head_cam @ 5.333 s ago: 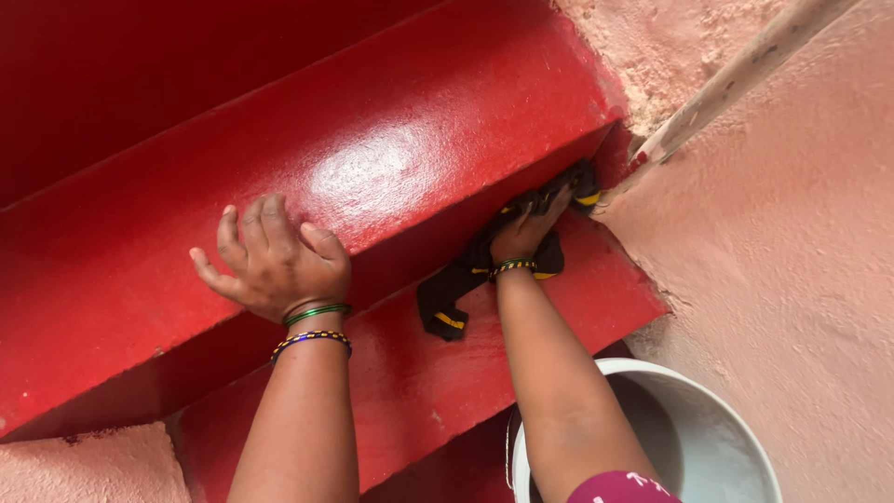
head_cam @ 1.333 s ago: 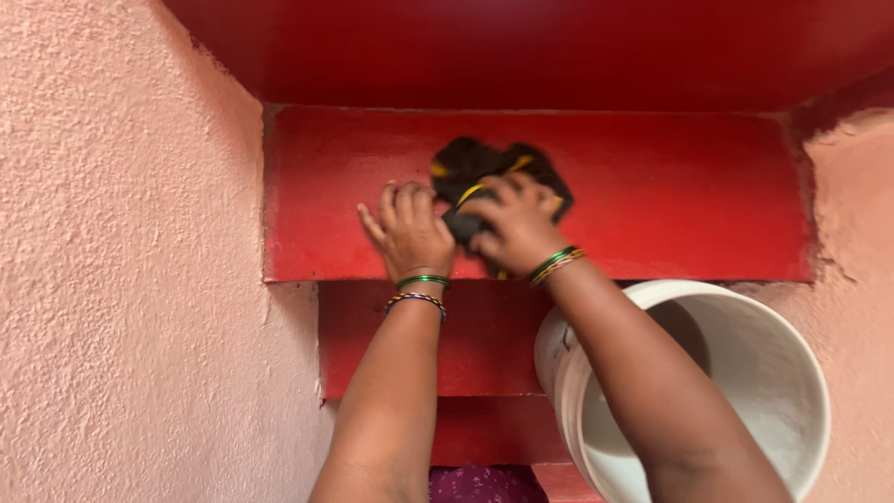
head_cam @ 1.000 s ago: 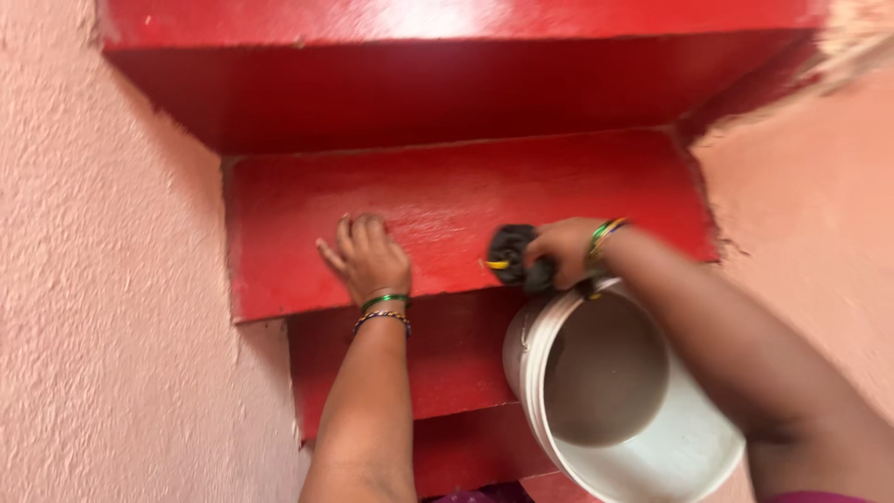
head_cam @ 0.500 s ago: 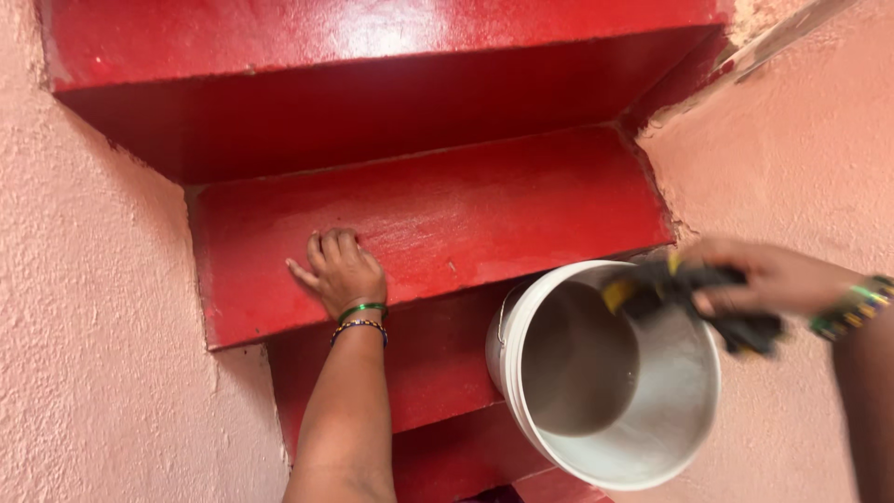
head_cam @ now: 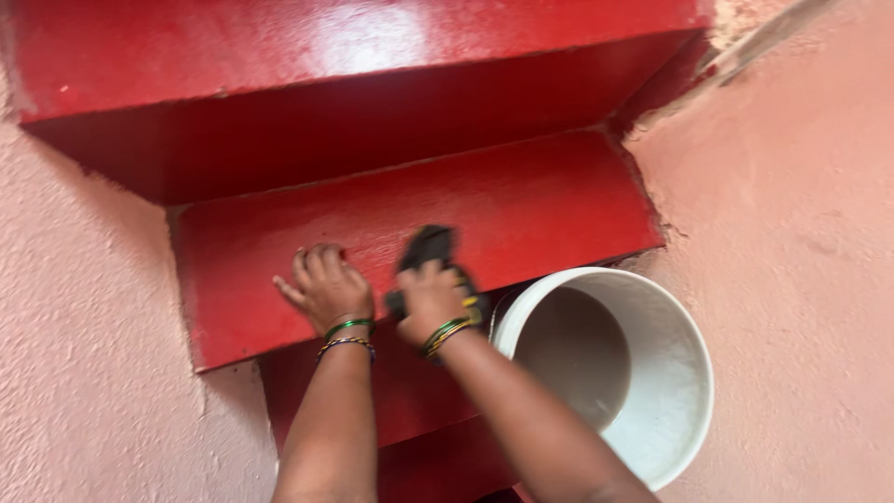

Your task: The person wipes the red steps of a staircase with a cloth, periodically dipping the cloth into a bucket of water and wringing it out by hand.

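My right hand (head_cam: pixel 429 298) grips a black cloth with yellow trim (head_cam: pixel 428 248) and presses it on the tread of a glossy red step (head_cam: pixel 540 210), near its front edge. My left hand (head_cam: pixel 323 287) rests flat on the same tread just to the left, fingers spread, holding nothing. Both wrists wear green and beaded bangles. A white bucket (head_cam: pixel 684 321) with murky water stands on a lower step right beside my right forearm.
Rough pink plaster walls (head_cam: pixel 93 373) close in the stairs on the left and right (head_cam: pixel 801 233). A higher red step (head_cam: pixel 279 56) overhangs at the top. Lower red steps (head_cam: pixel 410 401) run down under my arms.
My right hand brought the cloth back from over the bucket to the step tread, next to my left hand. The left hand stayed on the tread. The view shifted slightly.
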